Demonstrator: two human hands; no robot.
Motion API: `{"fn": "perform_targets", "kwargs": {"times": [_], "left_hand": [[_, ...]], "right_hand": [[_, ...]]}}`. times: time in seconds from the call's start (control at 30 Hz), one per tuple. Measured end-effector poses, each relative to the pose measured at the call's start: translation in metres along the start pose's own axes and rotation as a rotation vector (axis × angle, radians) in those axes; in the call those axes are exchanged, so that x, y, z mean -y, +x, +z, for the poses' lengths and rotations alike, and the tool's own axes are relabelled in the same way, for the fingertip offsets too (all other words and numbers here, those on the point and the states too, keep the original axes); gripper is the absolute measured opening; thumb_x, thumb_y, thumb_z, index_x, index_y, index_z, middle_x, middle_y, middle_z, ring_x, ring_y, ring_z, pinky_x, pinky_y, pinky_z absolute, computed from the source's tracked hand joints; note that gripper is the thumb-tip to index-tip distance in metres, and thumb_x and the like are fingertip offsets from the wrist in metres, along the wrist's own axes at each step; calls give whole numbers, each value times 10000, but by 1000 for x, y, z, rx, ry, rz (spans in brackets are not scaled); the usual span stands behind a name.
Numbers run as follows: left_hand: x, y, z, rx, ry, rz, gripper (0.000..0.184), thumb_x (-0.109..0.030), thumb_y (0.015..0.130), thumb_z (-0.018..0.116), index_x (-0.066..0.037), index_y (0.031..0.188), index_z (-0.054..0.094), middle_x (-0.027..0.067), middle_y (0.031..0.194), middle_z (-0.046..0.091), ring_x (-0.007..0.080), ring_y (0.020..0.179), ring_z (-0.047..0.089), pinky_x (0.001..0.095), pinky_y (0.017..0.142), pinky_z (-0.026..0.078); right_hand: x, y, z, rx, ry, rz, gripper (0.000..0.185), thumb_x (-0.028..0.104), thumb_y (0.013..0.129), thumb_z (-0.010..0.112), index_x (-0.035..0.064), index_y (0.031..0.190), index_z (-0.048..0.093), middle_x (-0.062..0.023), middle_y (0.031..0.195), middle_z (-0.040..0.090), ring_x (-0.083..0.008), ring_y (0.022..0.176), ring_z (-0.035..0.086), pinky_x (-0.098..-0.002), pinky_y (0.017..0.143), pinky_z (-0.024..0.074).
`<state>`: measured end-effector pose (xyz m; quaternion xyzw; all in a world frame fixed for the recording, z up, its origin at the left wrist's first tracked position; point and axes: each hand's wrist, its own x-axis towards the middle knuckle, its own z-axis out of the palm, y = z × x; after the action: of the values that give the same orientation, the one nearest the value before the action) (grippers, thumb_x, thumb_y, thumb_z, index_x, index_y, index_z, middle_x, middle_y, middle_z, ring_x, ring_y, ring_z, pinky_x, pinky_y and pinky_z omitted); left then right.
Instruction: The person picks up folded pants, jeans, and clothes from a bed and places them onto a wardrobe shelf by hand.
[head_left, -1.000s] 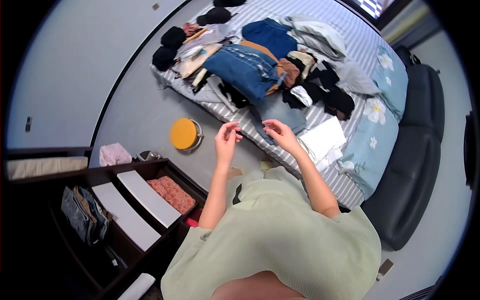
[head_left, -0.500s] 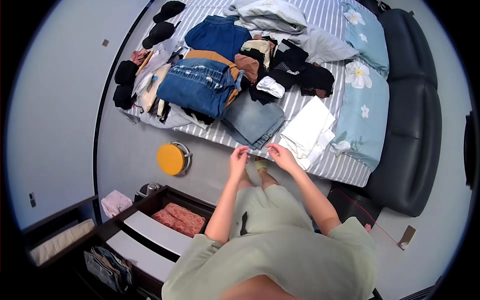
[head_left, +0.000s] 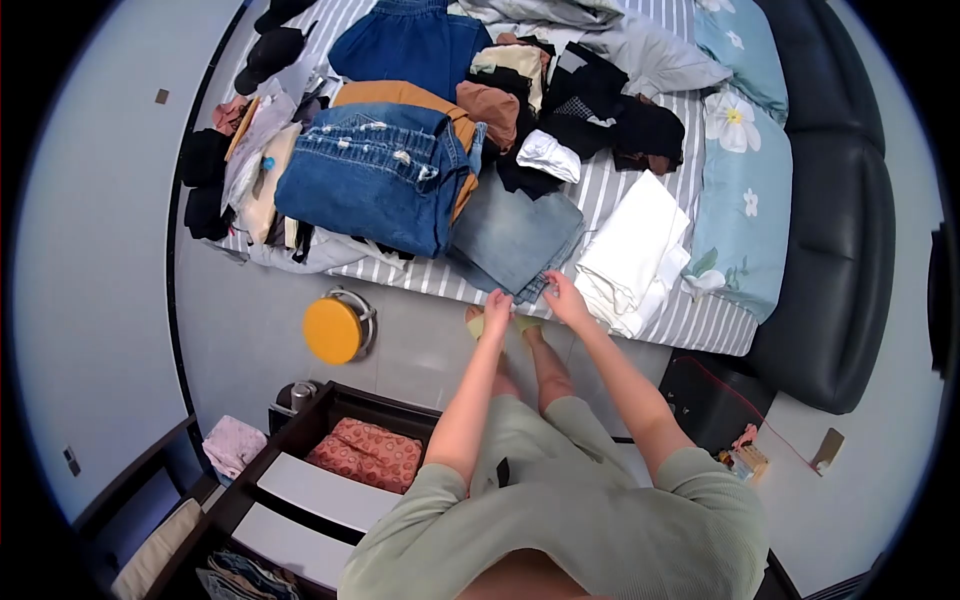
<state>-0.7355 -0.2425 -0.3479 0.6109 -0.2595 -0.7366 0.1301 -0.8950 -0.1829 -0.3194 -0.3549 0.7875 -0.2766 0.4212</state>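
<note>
A folded pair of faded grey-blue jeans [head_left: 515, 235] lies at the near edge of the bed. My left hand [head_left: 497, 306] is at its front corner, fingertips pinched on the denim. On the right side of the same edge, my right hand [head_left: 566, 298] has its thumb and fingers closed on the hem. To the right lies folded white clothing [head_left: 635, 245]. Left of the jeans sits a stack with darker blue distressed jeans [head_left: 365, 175] on top of a tan garment [head_left: 400, 95].
Black clothes [head_left: 645, 135] and a white bundle [head_left: 549, 156] lie farther back on the striped bed [head_left: 735, 325]. Floral pillows [head_left: 745, 215] line its right side. A yellow stool [head_left: 332, 330] stands on the floor, left of my legs. Open drawers [head_left: 325, 485] are at lower left.
Both hands have come forward onto the near edge of the faded jeans, and their fingers have closed on it. The view has shifted slightly.
</note>
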Motion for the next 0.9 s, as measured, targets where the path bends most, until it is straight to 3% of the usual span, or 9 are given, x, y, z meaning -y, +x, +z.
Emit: {"fn": "perform_targets", "kwargs": {"times": [0.23, 0.27, 0.37, 0.4, 0.5, 0.63, 0.67, 0.77, 0.9], "left_hand": [[2, 37, -4, 7, -225, -139, 361, -200, 828, 557, -87, 1144, 424, 56, 1002, 510, 164, 861, 538, 313, 701, 506], [1, 41, -3, 15, -246, -149, 341, -197, 828, 557, -92, 1127, 431, 52, 989, 509, 161, 849, 537, 314, 700, 507], [5, 58, -4, 36, -297, -192, 250, -185, 823, 563, -102, 1039, 471, 45, 907, 519, 158, 760, 548, 328, 682, 523], [3, 60, -3, 28, -302, -212, 239, -179, 823, 562, -90, 1028, 477, 51, 911, 527, 166, 765, 559, 332, 683, 527], [-10, 57, 7, 147, -433, -195, 242, -144, 809, 586, -65, 990, 446, 60, 920, 533, 167, 746, 561, 338, 701, 529], [-36, 44, 27, 179, -549, -115, 244, -105, 791, 607, -37, 948, 433, 67, 859, 559, 155, 712, 584, 343, 681, 542], [-39, 45, 27, 187, -510, -128, 244, -107, 787, 612, -40, 950, 442, 65, 852, 567, 147, 704, 589, 324, 663, 544], [-40, 47, 20, 172, -393, -141, 249, -116, 777, 629, -50, 958, 471, 55, 833, 585, 125, 670, 595, 272, 610, 543], [-47, 32, 22, 117, -291, -135, 271, -139, 770, 646, -66, 982, 494, 39, 835, 593, 107, 640, 588, 238, 577, 533]], "right_hand": [[-40, 39, 50, -496, 290, 275, 653, 177, 717, 649, -5, 1259, 333, -187, 1064, 508, -261, 924, 519, -358, 813, 427], [-42, 42, 53, -473, 531, 382, 668, 203, 713, 678, -28, 1240, 340, -167, 1034, 519, -220, 912, 526, -327, 794, 431], [-41, 49, 54, -391, 706, 528, 699, 237, 701, 707, -25, 1234, 338, -143, 961, 544, -189, 887, 535, -284, 776, 433], [-40, 50, 56, -462, 686, 560, 632, 257, 685, 729, -39, 1154, 426, -117, 900, 574, -166, 852, 540, -247, 745, 432], [-38, 54, 61, -266, 630, 524, 549, 324, 669, 732, -16, 1045, 521, -113, 907, 585, -202, 838, 549, -285, 754, 438], [-8, 58, 79, -454, 456, 553, 604, 485, 623, 708, 60, 1023, 550, -178, 1140, 466, -328, 1066, 430, -369, 919, 354], [8, 55, 73, -532, 464, 667, 723, 476, 603, 731, 35, 1123, 489, -202, 1212, 385, -344, 1145, 355, -375, 957, 318], [19, 56, 65, -750, 544, 744, 832, 469, 590, 748, -5, 1191, 421, -218, 1249, 336, -359, 1168, 337, -390, 971, 305], [-36, 72, 70, -592, 667, 574, 767, 372, 581, 776, -64, 1128, 461, -198, 1102, 524, -284, 999, 518, -342, 866, 402]]}}
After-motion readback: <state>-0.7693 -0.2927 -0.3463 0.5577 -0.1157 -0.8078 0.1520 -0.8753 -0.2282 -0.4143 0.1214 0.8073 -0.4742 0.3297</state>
